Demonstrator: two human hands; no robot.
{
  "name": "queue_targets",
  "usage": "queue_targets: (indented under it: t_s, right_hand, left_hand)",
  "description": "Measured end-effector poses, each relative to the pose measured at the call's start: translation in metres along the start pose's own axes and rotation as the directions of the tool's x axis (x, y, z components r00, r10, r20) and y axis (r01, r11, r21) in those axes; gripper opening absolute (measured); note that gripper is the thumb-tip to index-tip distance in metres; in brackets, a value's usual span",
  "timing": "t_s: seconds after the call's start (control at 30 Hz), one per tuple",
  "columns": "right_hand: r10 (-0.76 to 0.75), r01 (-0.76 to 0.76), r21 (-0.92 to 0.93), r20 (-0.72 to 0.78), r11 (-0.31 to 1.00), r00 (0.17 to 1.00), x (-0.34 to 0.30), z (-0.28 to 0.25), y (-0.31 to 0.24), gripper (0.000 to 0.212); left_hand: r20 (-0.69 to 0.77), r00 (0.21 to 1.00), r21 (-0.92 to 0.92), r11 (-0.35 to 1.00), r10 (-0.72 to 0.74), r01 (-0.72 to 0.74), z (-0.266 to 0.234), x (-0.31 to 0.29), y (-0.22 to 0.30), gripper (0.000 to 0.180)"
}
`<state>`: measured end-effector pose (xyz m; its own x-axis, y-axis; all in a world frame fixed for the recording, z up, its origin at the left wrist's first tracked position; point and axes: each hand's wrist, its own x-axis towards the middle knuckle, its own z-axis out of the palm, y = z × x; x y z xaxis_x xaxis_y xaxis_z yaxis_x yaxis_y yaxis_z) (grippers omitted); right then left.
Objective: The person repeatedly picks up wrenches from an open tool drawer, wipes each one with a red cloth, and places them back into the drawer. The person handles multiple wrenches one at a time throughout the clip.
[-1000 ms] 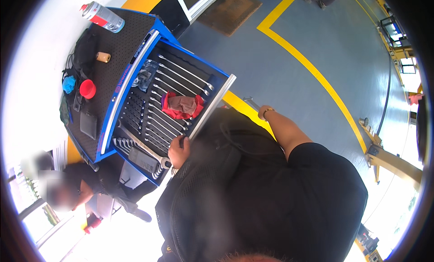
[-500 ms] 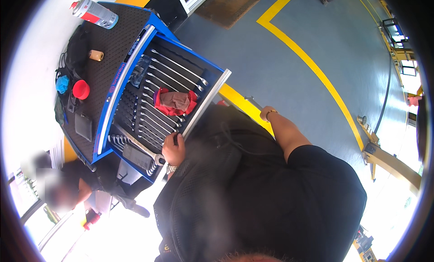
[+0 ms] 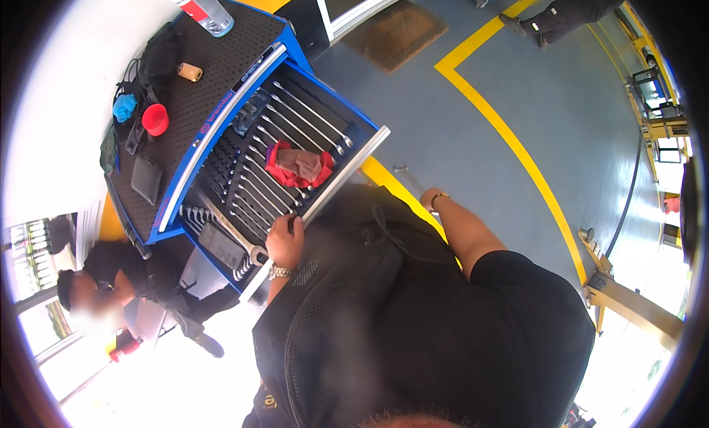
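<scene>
My left hand [image 3: 285, 242], with a metal watch at the wrist, is closed over the front edge of an open drawer [image 3: 353, 162]. My right hand [image 3: 430, 197] hangs out to the right over the floor, gripping a long silver wrench [image 3: 410, 178]. Rows of combination wrenches [image 3: 260, 195] lie in the drawer by size. On top of them sits a crumpled red and brown cloth [image 3: 299, 165]. A large wrench [image 3: 240, 236] rests slantwise beside my left hand, close to a grey flat case [image 3: 221, 246].
The blue tool cabinet's black top [image 3: 221, 62] carries a spray can [image 3: 204, 13], a red cup [image 3: 155, 120], a blue crumpled item [image 3: 125, 108] and a dark flat box [image 3: 147, 179]. One person [image 3: 140, 280] is at lower left, another [image 3: 565, 18] at upper right. A yellow lift arm [image 3: 635, 310] stands right.
The whole view has shifted, showing more of the person at upper right. The wrench in my right hand shows more of its length. My left hand stays on the drawer edge.
</scene>
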<state>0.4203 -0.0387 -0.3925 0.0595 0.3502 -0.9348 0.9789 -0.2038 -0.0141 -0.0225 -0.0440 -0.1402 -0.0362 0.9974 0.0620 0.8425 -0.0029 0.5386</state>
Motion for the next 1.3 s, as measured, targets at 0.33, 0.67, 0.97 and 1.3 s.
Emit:
queue_targets:
  t_s: [0.33,0.67,0.97,1.3]
  right_hand:
    - [-0.003,0.033,-0.14,0.206,0.99,0.979,-0.049,-0.058,-0.054,0.068]
    - [0.108,0.009,0.977,-0.032,0.214,0.994,-0.035,-0.102,-0.059,0.012]
    - [0.263,0.743,0.647,-0.697,-0.172,0.667,-0.071,-0.163,-0.061,0.018]
    - [0.17,0.751,0.547,-0.755,-0.37,0.634,-0.158,-0.261,-0.064,0.03]
  left_hand:
    - [-0.024,0.999,-0.055,0.998,-0.026,0.025,0.01,-0.007,-0.017,0.024]
    - [-0.008,0.991,-0.051,0.99,-0.134,0.134,0.002,-0.009,-0.019,0.025]
    - [0.019,0.993,-0.061,0.991,-0.121,0.122,0.009,-0.004,-0.019,0.024]
    - [-0.048,0.996,-0.031,0.997,-0.072,0.071,0.008,-0.01,-0.015,0.025]
